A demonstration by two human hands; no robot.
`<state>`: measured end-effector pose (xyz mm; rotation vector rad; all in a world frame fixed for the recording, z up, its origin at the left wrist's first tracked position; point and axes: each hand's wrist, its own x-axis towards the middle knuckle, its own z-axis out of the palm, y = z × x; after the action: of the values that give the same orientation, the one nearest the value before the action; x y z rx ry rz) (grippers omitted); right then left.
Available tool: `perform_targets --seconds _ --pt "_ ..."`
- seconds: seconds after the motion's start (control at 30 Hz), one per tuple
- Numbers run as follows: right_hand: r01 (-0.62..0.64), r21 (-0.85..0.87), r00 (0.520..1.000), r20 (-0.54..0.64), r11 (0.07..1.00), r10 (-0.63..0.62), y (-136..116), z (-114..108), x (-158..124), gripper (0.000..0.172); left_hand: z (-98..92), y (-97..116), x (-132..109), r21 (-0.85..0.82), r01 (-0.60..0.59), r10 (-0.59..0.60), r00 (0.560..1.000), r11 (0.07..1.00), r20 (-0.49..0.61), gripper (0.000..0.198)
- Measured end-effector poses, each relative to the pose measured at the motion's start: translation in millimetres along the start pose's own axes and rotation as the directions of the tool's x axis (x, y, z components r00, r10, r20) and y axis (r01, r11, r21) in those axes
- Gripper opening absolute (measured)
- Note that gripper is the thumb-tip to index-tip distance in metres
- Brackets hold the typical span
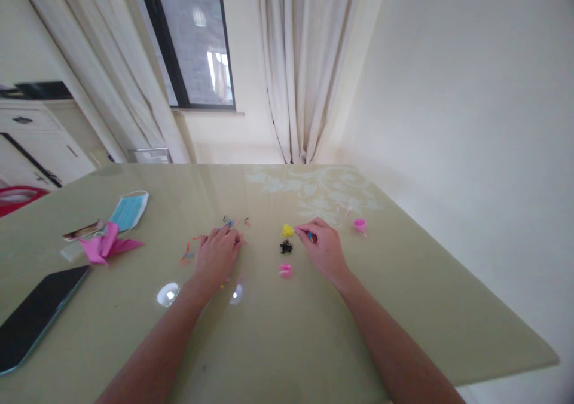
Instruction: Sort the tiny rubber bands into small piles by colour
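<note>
My left hand (218, 251) lies palm down over a loose scatter of small coloured rubber bands (186, 256), fingers resting on the table. Grey-blue and black bands (228, 221) show just beyond its fingertips. My right hand (321, 247) is closed in a pinch at the right edge of a yellow heap of bands (287, 230). A bit of blue (310, 236) shows inside its curled fingers; what the fingertips hold is too small to make out. Nearer me, in a column, sit a black heap of bands (286, 247) and a pink heap (285, 271).
A small pink cup-like thing (359, 225) stands to the right. On the left are a blue face mask (130, 211), a folded pink paper shape (107, 245) and a dark phone (40, 311). The table (278, 344) meets a white wall (470, 123) at right.
</note>
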<state>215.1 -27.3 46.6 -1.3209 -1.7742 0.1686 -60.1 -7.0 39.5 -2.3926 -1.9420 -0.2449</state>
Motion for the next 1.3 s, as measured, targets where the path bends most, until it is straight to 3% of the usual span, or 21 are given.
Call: perform_targets --seconds 0.23,0.33,0.57,0.63,0.77,0.87,1.0,1.13,1.3 --pt "0.024 0.017 1.000 0.018 1.000 -0.024 -3 -1 -1 0.022 -6.5 -1 7 -0.338 0.023 -0.074 0.988 0.941 -0.138 0.026" --pt "0.037 0.013 0.999 0.028 0.999 -0.037 -4 0 -2 0.020 -11.6 1 7 -0.501 0.053 -0.141 0.980 0.864 -0.141 0.022" --pt "0.069 -0.007 0.997 0.046 0.998 -0.068 -8 0 -4 0.021 -12.0 -1 8 -0.698 0.059 -0.230 0.961 0.713 -0.154 0.023" --pt "0.080 0.002 0.996 0.047 0.997 -0.080 -10 0 -4 0.021 -13.2 1 7 -0.805 0.035 -0.219 0.968 0.593 -0.119 0.027" --pt "0.108 0.078 0.993 0.043 0.991 -0.111 -19 -1 -7 0.020 -20.5 18 -1 -0.980 0.012 -0.157 0.987 0.198 -0.020 0.037" --pt "0.169 0.194 0.983 0.040 0.966 -0.180 -29 -3 -10 0.024 -26.9 35 -10 -0.998 -0.057 -0.118 0.991 0.039 -0.061 0.033" --pt "0.222 0.285 0.971 0.027 0.932 -0.240 -42 -3 -15 0.026 -33.2 48 -18 -0.994 -0.107 -0.041 0.993 0.008 -0.108 0.025" --pt "0.204 0.308 0.975 0.020 0.929 -0.221 -49 -1 -18 0.014 -34.5 50 -20 -0.996 -0.092 0.044 0.995 0.006 -0.091 0.022" --pt "0.177 0.369 0.983 -0.018 0.912 -0.183 -54 -5 -17 0.011 -34.7 53 -23 -0.995 -0.088 0.067 0.994 -0.039 -0.090 0.021"
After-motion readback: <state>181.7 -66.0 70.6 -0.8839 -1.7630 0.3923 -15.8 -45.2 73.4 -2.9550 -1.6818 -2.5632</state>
